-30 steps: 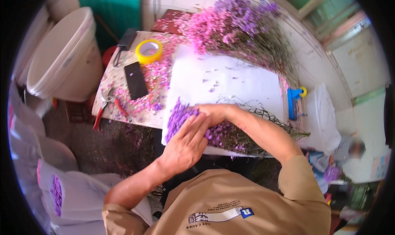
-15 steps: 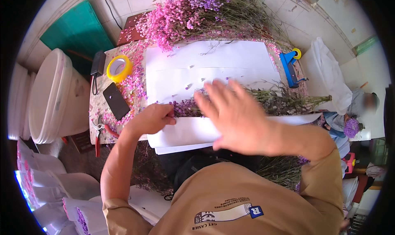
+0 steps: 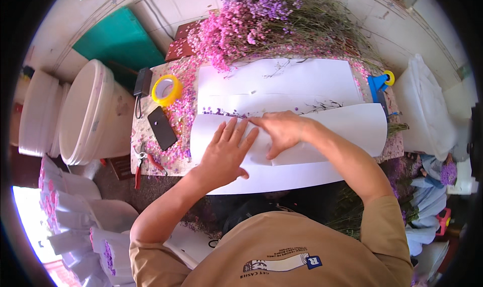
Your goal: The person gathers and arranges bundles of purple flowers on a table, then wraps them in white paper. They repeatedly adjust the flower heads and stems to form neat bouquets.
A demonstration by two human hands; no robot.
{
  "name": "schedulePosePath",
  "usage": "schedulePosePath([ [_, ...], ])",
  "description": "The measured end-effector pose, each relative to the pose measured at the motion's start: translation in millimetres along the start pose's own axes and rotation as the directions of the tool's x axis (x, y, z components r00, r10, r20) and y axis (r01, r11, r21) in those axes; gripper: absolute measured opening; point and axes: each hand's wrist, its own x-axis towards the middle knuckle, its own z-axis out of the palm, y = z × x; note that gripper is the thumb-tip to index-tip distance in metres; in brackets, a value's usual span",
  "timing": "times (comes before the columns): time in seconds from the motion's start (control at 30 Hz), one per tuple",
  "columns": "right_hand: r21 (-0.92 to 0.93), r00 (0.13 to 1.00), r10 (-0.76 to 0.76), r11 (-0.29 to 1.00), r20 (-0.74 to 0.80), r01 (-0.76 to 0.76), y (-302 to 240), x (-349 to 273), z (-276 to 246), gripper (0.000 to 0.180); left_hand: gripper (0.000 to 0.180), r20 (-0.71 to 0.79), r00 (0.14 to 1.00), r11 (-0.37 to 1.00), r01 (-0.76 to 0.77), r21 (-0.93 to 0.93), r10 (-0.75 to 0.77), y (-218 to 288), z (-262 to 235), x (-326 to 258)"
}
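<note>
White wrapping paper [image 3: 347,131] is folded over a bunch of purple dried flowers [image 3: 217,111], making a rounded roll across the table. Only a few blossoms and dark sprigs show along the far edge of the fold, and the stem ends [image 3: 399,127] stick out at the right. My left hand [image 3: 227,150] lies on the roll with its fingers spread. Close beside it, my right hand [image 3: 283,130] presses on the paper, thumb apart from the fingers. Neither hand grips anything. Beyond the roll, a flat white sheet [image 3: 276,78] has loose bits on it.
Pink and purple flowers [image 3: 251,25] are heaped at the back. Yellow tape [image 3: 166,90], a black phone [image 3: 162,127] and red-handled pruning shears [image 3: 146,162] lie at the left. A blue tape dispenser [image 3: 377,88] stands at the right. White buckets [image 3: 83,113] flank the table's left side.
The paper's near edge has been folded away from me over the purple flowers, which were uncovered before. Both hands have come together on the roll; the left moved right.
</note>
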Motion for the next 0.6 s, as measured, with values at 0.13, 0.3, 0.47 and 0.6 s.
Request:
schedulePosePath([
  [0.13,-0.102,0.967,-0.056,0.994,-0.250,0.031,36.4,6.5,3.0,0.125,0.128,0.055,0.998,0.998,-0.010,0.069,0.006,-28.4,10.9,27.8],
  [0.3,-0.271,0.961,0.064,0.952,-0.268,-0.139,63.7,-36.0,-1.6,0.135,0.134,0.382,0.924,0.981,0.071,-0.179,0.003,-81.7,0.4,75.9],
  [0.47,-0.023,0.973,0.224,0.975,0.061,-0.223,65.1,-47.3,-21.2,0.129,0.134,0.629,0.776,0.929,0.207,-0.306,0.034,-110.8,-5.6,89.9],
  [0.6,-0.106,0.982,0.134,0.983,-0.130,-0.148,58.2,-58.1,17.9,0.110,0.120,0.322,0.946,0.979,0.098,-0.179,-0.035,-80.9,19.8,36.4],
])
